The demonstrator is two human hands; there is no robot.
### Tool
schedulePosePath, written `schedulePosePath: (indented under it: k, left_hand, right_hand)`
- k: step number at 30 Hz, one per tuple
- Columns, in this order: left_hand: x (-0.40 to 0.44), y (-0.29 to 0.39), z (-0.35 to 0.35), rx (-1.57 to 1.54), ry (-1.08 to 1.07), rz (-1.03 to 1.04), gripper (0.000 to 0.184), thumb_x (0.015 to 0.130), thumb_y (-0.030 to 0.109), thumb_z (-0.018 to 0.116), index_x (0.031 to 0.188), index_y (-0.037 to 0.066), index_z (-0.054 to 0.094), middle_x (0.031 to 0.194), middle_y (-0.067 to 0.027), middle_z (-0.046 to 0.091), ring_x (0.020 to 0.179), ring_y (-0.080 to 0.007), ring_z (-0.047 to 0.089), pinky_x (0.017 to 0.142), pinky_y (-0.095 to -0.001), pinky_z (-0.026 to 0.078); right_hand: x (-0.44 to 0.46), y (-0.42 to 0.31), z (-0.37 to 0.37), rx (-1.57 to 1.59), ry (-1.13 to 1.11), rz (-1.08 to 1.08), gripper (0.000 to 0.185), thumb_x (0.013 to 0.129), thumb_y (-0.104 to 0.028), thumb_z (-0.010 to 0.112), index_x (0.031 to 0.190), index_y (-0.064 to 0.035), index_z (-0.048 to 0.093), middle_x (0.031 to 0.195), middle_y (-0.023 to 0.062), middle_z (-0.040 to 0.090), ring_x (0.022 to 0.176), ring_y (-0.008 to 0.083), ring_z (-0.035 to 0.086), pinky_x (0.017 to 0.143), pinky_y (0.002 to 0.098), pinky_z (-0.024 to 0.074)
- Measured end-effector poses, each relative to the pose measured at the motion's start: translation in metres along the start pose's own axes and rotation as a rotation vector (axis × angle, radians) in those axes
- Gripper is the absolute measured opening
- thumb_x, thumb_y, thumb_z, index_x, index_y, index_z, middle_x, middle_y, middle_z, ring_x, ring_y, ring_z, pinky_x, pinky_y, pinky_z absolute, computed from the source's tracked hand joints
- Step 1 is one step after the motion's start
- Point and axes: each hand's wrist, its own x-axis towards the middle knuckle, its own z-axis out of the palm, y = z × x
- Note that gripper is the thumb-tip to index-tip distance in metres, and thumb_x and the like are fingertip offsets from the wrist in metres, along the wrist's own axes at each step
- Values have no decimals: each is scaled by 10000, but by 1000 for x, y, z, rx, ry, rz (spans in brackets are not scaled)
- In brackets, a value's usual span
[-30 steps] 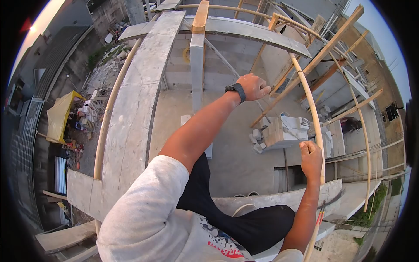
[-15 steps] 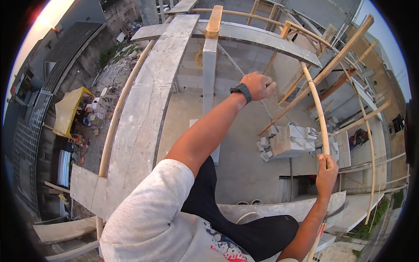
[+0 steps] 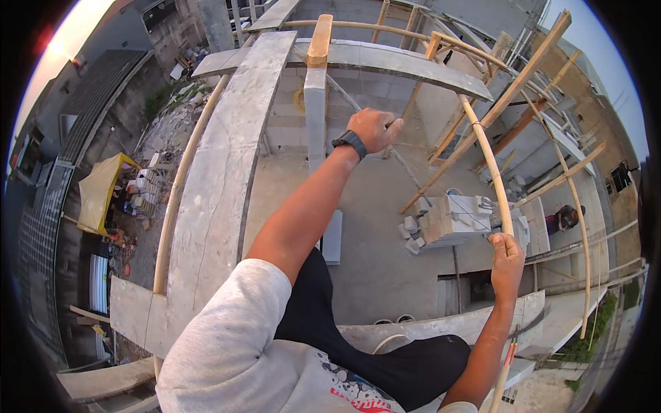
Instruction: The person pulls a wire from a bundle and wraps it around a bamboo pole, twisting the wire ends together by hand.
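My left hand (image 3: 374,130), with a black watch (image 3: 350,144) on its wrist, reaches forward over the open space between the planks. Its fingers are curled in; whatever they hold, if anything, is hidden. A faint thin line hangs just beyond it, near a concrete post (image 3: 315,113) capped by a wooden block (image 3: 319,43). On the right, my right hand (image 3: 507,265) is closed around a bamboo pole (image 3: 493,168). Beside that forearm is a tool with a red and yellow handle (image 3: 510,354), its head partly hidden.
Long grey planks (image 3: 227,144) run along the left, and another plank (image 3: 406,67) crosses ahead. Far below, pale blocks (image 3: 458,217) are stacked on the floor (image 3: 372,227). A person (image 3: 566,217) is lower right. Wooden beams (image 3: 530,72) slant across the right side.
My left hand has shifted slightly left and its thumb now points more outward. My right hand stays on the bamboo pole. The whole view has turned a little.
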Motion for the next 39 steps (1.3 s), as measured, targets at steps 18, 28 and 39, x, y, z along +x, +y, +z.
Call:
schedulePosePath:
  k: [18,28,39]
  left_hand:
    - [-6,-27,-6,52,65,-121,430,944,378,548,663,60,623,672,-166,627,673,-390,611,624,-495,466]
    - [-12,-34,-9,154,-3,-198,419,927,400,557,673,76,634,677,-166,637,686,-399,620,638,-508,479]
    - [-9,-37,-13,160,66,-194,408,935,394,550,684,80,628,681,-174,636,704,-394,631,650,-500,484]
  right_hand:
    - [-7,8,-8,104,298,-31,298,983,-284,609,1097,-15,664,736,24,546,694,118,509,709,280,422]
    - [-23,-12,14,-80,-701,39,351,953,-285,659,1104,32,665,806,74,688,705,115,609,681,289,500]
    - [-19,-16,34,265,-1132,229,352,961,-279,640,1076,51,681,787,76,718,655,104,621,641,266,516]
